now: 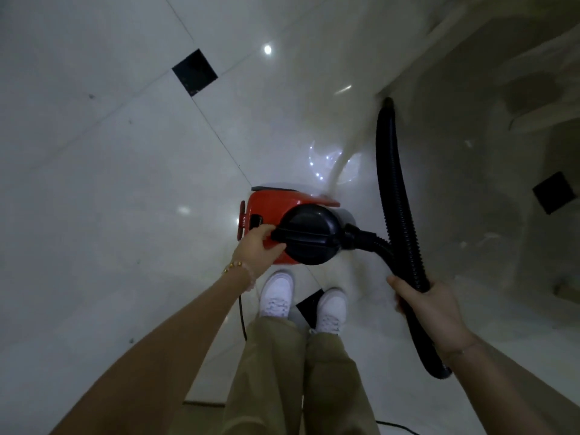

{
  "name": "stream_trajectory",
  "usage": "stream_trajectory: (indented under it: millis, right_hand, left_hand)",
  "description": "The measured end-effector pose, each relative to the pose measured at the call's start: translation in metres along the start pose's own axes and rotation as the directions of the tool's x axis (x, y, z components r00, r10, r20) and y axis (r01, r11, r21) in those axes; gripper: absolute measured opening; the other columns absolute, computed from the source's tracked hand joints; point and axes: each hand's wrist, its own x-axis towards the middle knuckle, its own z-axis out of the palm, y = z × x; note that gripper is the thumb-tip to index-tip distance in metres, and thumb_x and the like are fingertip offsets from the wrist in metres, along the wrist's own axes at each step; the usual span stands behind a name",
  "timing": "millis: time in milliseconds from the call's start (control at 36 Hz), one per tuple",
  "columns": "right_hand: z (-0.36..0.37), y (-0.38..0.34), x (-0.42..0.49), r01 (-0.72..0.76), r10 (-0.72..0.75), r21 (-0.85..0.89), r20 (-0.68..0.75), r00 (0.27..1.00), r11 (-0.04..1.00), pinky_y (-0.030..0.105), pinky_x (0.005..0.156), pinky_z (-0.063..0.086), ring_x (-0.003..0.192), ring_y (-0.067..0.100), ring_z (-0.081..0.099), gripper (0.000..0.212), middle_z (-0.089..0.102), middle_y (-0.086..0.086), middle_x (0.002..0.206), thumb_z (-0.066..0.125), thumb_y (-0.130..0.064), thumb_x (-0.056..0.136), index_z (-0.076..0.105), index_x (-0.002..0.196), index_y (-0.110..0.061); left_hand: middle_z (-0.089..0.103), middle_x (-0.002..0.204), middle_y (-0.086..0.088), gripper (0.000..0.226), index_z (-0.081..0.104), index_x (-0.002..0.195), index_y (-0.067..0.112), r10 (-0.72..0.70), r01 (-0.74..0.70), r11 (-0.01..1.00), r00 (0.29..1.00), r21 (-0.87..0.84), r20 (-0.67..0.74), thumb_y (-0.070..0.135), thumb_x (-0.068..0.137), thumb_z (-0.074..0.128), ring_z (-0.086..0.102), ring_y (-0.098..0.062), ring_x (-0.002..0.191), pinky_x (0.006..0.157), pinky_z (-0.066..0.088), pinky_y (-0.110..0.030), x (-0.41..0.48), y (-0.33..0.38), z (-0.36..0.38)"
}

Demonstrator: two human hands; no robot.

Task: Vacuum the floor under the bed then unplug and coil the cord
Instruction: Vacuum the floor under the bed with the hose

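A red vacuum cleaner (270, 204) with a black round front (309, 233) hangs just above the white tiled floor, in front of my feet. My left hand (259, 246) grips its black carry handle. A black ribbed hose (397, 189) leaves the vacuum's front, loops through my right hand (422, 304), and runs up and away to the edge of the pale bed (470, 89) at upper right. The hose's far tip (388, 102) sits at the bed's lower edge. A thin black cord (242, 318) trails down behind my left wrist.
Glossy white floor tiles (110, 152) with small black inset squares (194, 72) fill the left and centre. My white shoes (277, 293) stand on the floor below the vacuum. More cord (395, 426) lies at the bottom edge.
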Motion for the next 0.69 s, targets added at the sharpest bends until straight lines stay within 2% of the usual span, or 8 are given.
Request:
stream_trajectory:
  millis: [83,167,222,278,389,444,583,694]
  right_hand:
    - [0.0,-0.002,-0.009,-0.012,0.011,0.09,0.013,1.0,0.996,0.012,0.049,0.049,0.06,0.014,0.056,0.014,0.059,0.007,0.07,0.07,-0.017,0.084,0.065,0.089,-0.005]
    - [-0.001,-0.003,-0.02,-0.003,-0.003,0.172,0.032,0.999,0.985,0.01,0.049,0.047,0.063,0.014,0.055,0.011,0.06,0.004,0.072,0.07,-0.014,0.084,0.065,0.091,-0.008]
    - [-0.003,-0.003,-0.027,0.001,-0.011,0.211,0.048,0.999,0.977,0.01,0.05,0.046,0.061,0.008,0.058,0.009,0.062,0.001,0.072,0.069,-0.012,0.084,0.066,0.093,-0.01]
    - [-0.005,0.0,-0.032,0.004,-0.026,0.23,0.092,0.995,0.973,0.013,0.055,0.048,0.059,0.0,0.06,0.013,0.065,-0.003,0.072,0.07,-0.012,0.084,0.066,0.096,-0.014]
    - [-0.011,0.011,-0.037,-0.021,-0.017,0.238,0.157,0.988,0.971,0.03,0.073,0.051,0.064,0.002,0.062,0.015,0.066,0.0,0.078,0.073,-0.02,0.081,0.067,0.094,-0.017]
    - [-0.017,0.016,-0.038,-0.012,-0.029,0.265,0.151,0.988,0.964,0.027,0.072,0.051,0.065,0.002,0.061,0.013,0.066,0.0,0.08,0.072,-0.019,0.082,0.066,0.094,-0.019]
    - [-0.032,0.03,-0.041,0.041,-0.08,0.258,0.143,0.986,0.965,0.024,0.068,0.049,0.068,0.005,0.059,0.013,0.065,0.001,0.08,0.07,-0.02,0.084,0.066,0.096,-0.018]
    - [-0.032,0.047,-0.048,0.064,-0.091,0.199,0.132,0.987,0.978,0.029,0.07,0.051,0.072,0.007,0.06,0.024,0.068,0.006,0.087,0.071,-0.024,0.083,0.066,0.1,-0.007]
  left_hand:
    - [0.062,0.117,-0.004,0.028,0.059,0.117,0.011,0.101,-0.106,0.993,0.991,-0.048,-0.089,0.016,0.09,0.059,0.057,-0.018,0.111,0.099,0.047,-0.033,-0.018,0.032,0.012]
    - [0.061,0.108,0.002,0.027,0.059,0.117,0.011,0.143,-0.139,0.977,0.99,-0.159,0.011,0.02,0.092,0.057,0.058,-0.013,0.105,0.091,0.048,-0.022,-0.037,0.074,0.031]
    - [0.059,0.111,0.002,0.037,0.053,0.126,0.01,0.09,-0.028,0.958,0.975,-0.285,0.204,0.026,0.093,0.056,0.055,-0.011,0.106,0.087,0.044,-0.015,-0.049,0.103,0.048]
    - [0.059,0.12,-0.003,0.045,0.048,0.132,0.01,0.051,0.094,0.919,0.934,-0.382,0.353,0.031,0.092,0.056,0.055,-0.014,0.111,0.096,0.043,-0.023,-0.055,0.126,0.066]
    - [0.062,0.108,-0.013,0.029,0.054,0.114,0.006,0.041,0.235,0.817,0.888,-0.527,0.459,0.018,0.09,0.061,0.062,-0.021,0.096,0.088,0.054,-0.029,-0.065,0.155,0.095]
    - [0.061,0.093,-0.014,0.02,0.052,0.106,0.005,0.039,0.28,0.757,0.883,-0.591,0.469,0.01,0.089,0.061,0.062,-0.02,0.082,0.075,0.057,-0.026,-0.069,0.164,0.104]
    - [0.058,0.089,-0.011,0.054,0.04,0.132,-0.001,0.012,0.306,0.711,0.895,-0.633,0.446,0.005,0.085,0.066,0.063,-0.02,0.076,0.078,0.057,-0.039,-0.068,0.175,0.122]
    - [0.055,0.09,-0.012,0.065,0.033,0.137,0.018,-0.041,0.285,0.671,0.936,-0.685,0.349,0.003,0.083,0.066,0.059,-0.019,0.07,0.062,0.056,-0.034,-0.057,0.184,0.124]
